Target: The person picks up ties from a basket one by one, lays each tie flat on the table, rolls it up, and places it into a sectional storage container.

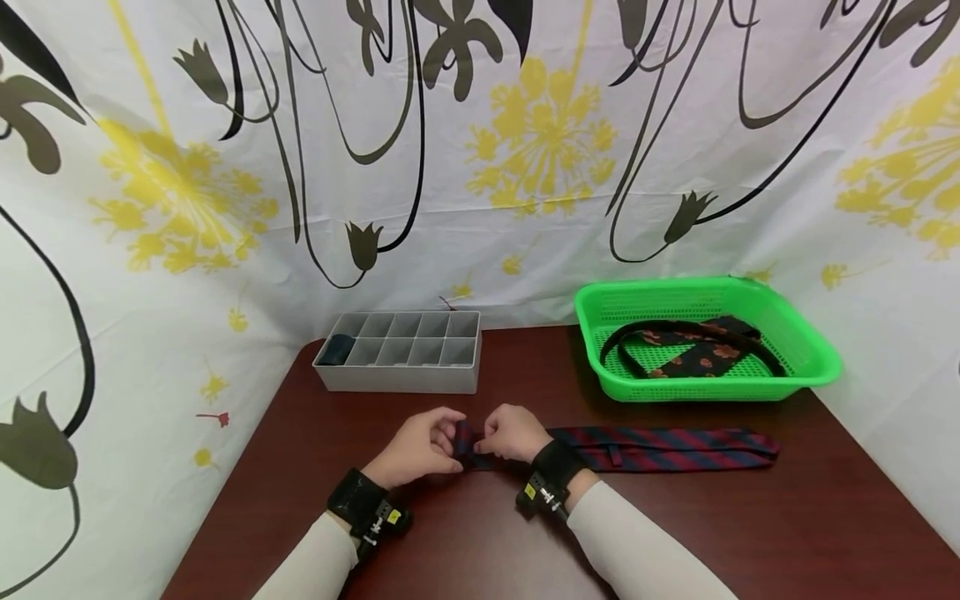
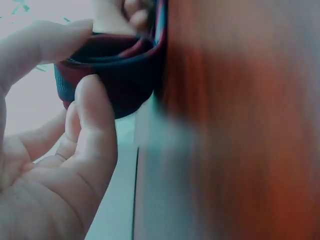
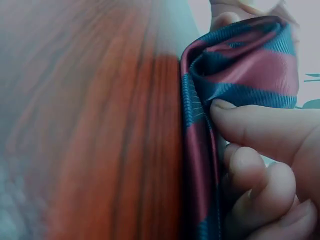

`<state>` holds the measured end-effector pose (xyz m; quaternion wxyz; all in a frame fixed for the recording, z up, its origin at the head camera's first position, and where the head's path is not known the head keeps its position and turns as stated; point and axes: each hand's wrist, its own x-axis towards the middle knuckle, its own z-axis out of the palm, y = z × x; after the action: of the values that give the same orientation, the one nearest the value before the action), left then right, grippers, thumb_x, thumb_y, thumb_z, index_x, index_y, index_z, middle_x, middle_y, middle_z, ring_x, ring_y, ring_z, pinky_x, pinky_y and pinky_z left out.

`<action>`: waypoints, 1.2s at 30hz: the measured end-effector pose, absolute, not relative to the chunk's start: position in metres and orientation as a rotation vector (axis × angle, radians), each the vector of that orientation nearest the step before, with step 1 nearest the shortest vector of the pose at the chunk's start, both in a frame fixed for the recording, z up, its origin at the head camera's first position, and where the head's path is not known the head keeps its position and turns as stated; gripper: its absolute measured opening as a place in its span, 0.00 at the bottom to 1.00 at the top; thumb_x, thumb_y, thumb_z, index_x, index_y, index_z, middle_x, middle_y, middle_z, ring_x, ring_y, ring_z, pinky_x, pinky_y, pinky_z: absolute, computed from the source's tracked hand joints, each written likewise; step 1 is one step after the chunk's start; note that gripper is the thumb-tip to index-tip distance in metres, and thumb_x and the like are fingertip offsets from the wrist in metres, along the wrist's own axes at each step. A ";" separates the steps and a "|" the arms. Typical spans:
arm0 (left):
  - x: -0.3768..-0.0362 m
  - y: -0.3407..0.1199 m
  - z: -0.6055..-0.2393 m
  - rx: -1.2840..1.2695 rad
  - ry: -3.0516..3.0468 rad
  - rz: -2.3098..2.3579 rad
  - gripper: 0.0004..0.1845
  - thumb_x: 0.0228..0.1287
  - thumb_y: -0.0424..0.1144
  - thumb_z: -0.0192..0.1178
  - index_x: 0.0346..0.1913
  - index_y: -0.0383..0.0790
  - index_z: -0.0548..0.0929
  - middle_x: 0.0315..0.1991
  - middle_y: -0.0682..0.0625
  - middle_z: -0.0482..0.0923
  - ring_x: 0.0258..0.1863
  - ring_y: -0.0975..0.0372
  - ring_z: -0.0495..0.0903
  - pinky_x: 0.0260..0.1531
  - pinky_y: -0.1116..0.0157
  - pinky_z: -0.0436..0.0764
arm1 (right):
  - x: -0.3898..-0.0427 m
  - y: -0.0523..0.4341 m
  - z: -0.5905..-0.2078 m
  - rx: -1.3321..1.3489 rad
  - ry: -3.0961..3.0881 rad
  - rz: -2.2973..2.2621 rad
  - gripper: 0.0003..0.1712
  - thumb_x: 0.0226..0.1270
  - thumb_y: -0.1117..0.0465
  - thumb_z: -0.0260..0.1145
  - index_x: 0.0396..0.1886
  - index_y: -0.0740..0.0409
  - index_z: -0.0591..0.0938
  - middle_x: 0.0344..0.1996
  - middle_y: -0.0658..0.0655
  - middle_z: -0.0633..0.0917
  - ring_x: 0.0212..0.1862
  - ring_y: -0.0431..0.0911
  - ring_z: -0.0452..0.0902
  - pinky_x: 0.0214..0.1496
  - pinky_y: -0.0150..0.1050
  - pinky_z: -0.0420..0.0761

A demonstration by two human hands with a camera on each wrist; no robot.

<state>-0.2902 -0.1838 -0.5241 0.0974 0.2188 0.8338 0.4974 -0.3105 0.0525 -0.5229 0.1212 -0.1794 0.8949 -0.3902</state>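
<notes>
Both hands, left hand (image 1: 420, 450) and right hand (image 1: 512, 433), pinched the striped tie's (image 1: 660, 448) rolled end; loosened grip would likely let the coil unroll.

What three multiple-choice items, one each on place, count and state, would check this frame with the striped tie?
1. Where does the floral tie lie?
A. in the green basket
B. in the grey organizer
C. flat on the table

2. How many organizer compartments hold something?
A. none
B. one
C. three

3. In what state is the striped tie?
A. fully rolled
B. hanging off the table edge
C. rolled at one end, the rest flat on the table

Answers:
1 A: the head view shows it lying inside the basket.
2 B: only the front left cell holds a dark roll; the others look bare.
3 C: the left hand and right hand pinch the rolled end, and the rest stretches flat to the right.
</notes>
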 end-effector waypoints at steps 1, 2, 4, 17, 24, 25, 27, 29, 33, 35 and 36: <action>-0.289 -0.182 -0.524 0.648 2.437 1.499 0.36 0.52 0.30 0.80 0.66 0.36 0.79 0.43 0.43 0.80 0.36 0.63 0.84 0.40 0.68 0.87 | -0.310 0.052 -0.523 -0.524 2.613 -1.140 0.23 0.60 0.56 0.79 0.10 0.50 0.78 0.09 0.44 0.76 0.15 0.40 0.74 0.21 0.33 0.69; -0.288 -0.180 -0.525 0.645 2.412 1.522 0.36 0.52 0.29 0.79 0.66 0.34 0.79 0.44 0.42 0.80 0.36 0.63 0.85 0.41 0.68 0.88 | -0.309 0.052 -0.523 -0.526 2.618 -1.139 0.21 0.60 0.58 0.78 0.11 0.50 0.79 0.09 0.44 0.77 0.15 0.41 0.74 0.21 0.33 0.69; -0.288 -0.177 -0.526 0.640 2.407 1.542 0.34 0.54 0.28 0.78 0.65 0.33 0.80 0.44 0.42 0.81 0.36 0.62 0.85 0.41 0.68 0.88 | -0.309 0.052 -0.524 -0.517 2.650 -1.120 0.19 0.58 0.59 0.77 0.12 0.49 0.79 0.09 0.44 0.76 0.15 0.40 0.73 0.21 0.34 0.69; -0.306 -0.135 -0.521 0.867 2.802 0.932 0.20 0.48 0.43 0.84 0.46 0.47 0.93 0.38 0.56 0.79 0.38 0.66 0.76 0.40 0.69 0.78 | -0.323 0.080 -0.511 -0.464 2.639 -0.942 0.15 0.52 0.56 0.79 0.31 0.52 0.80 0.22 0.50 0.81 0.23 0.43 0.76 0.25 0.36 0.72; -0.303 -0.128 -0.523 0.823 2.835 0.737 0.22 0.44 0.46 0.84 0.46 0.46 0.92 0.38 0.55 0.80 0.39 0.64 0.75 0.41 0.66 0.78 | -0.330 0.095 -0.507 -0.397 2.337 -1.149 0.14 0.63 0.53 0.77 0.34 0.55 0.81 0.21 0.49 0.78 0.20 0.42 0.73 0.22 0.33 0.70; -0.303 -0.129 -0.522 0.808 2.826 0.749 0.25 0.44 0.46 0.84 0.48 0.44 0.91 0.40 0.54 0.81 0.40 0.64 0.76 0.42 0.65 0.78 | -0.330 0.095 -0.508 -0.406 2.368 -1.117 0.16 0.63 0.51 0.78 0.31 0.54 0.81 0.19 0.48 0.77 0.20 0.41 0.73 0.23 0.33 0.71; -0.303 -0.134 -0.523 0.780 2.804 0.769 0.32 0.42 0.45 0.86 0.54 0.42 0.89 0.43 0.53 0.81 0.41 0.63 0.77 0.43 0.64 0.80 | -0.329 0.093 -0.509 -0.423 2.449 -1.046 0.18 0.61 0.50 0.80 0.25 0.52 0.81 0.17 0.46 0.77 0.19 0.40 0.73 0.24 0.32 0.71; -0.303 -0.139 -0.523 0.758 2.775 0.804 0.37 0.40 0.44 0.86 0.59 0.40 0.86 0.45 0.51 0.80 0.41 0.63 0.78 0.43 0.63 0.81 | -0.326 0.093 -0.510 -0.434 2.514 -0.994 0.20 0.61 0.49 0.81 0.21 0.51 0.80 0.15 0.46 0.76 0.18 0.40 0.74 0.25 0.33 0.72; -0.305 -0.143 -0.521 0.780 2.739 0.828 0.41 0.38 0.41 0.86 0.61 0.39 0.84 0.45 0.51 0.78 0.37 0.63 0.78 0.39 0.65 0.82 | -0.321 0.101 -0.514 -0.486 2.580 -1.002 0.21 0.60 0.52 0.82 0.20 0.51 0.78 0.14 0.46 0.77 0.17 0.41 0.76 0.25 0.34 0.72; -0.306 -0.140 -0.521 0.821 2.733 0.830 0.39 0.38 0.41 0.86 0.60 0.39 0.84 0.42 0.52 0.78 0.35 0.64 0.78 0.36 0.66 0.81 | -0.318 0.108 -0.518 -0.507 2.608 -1.018 0.21 0.60 0.53 0.83 0.20 0.52 0.77 0.14 0.46 0.78 0.17 0.41 0.78 0.26 0.34 0.73; -0.307 -0.138 -0.522 0.842 2.731 0.833 0.39 0.38 0.42 0.86 0.59 0.39 0.85 0.41 0.53 0.79 0.34 0.65 0.78 0.35 0.67 0.80 | -0.316 0.112 -0.520 -0.508 2.622 -1.026 0.22 0.59 0.54 0.83 0.20 0.52 0.77 0.14 0.47 0.78 0.17 0.42 0.79 0.26 0.35 0.73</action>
<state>-0.3069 -0.1378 -0.5219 0.0825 0.2818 0.9143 0.2790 -0.3163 0.1116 -0.5200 0.1396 -0.1759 0.9074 -0.3552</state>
